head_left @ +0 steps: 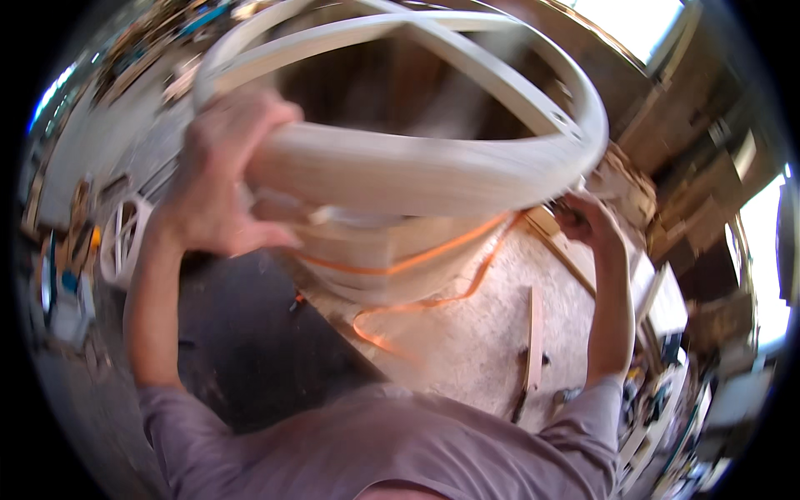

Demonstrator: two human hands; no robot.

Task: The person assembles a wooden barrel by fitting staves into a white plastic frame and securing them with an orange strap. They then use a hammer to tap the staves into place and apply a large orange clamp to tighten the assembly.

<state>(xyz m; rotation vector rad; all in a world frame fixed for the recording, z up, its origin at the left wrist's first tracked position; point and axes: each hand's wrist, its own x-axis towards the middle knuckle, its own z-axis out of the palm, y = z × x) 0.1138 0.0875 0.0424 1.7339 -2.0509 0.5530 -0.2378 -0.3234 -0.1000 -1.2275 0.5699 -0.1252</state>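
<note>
Wooden rim (408, 171) fills the wide-spread left hand (212, 171).

plain short-sleeved mauve-grey shirt (333, 442)

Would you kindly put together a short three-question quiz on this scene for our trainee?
1. Multiple choice: What colour is the strap that shows below the round wooden frame?
A) blue
B) orange
C) green

2. True or false: The person's left hand is on the rim of the frame.

3. Fill in the missing word: Inside the rim, the wooden bars ____ one another.

Key:
1. B
2. True
3. cross
</note>
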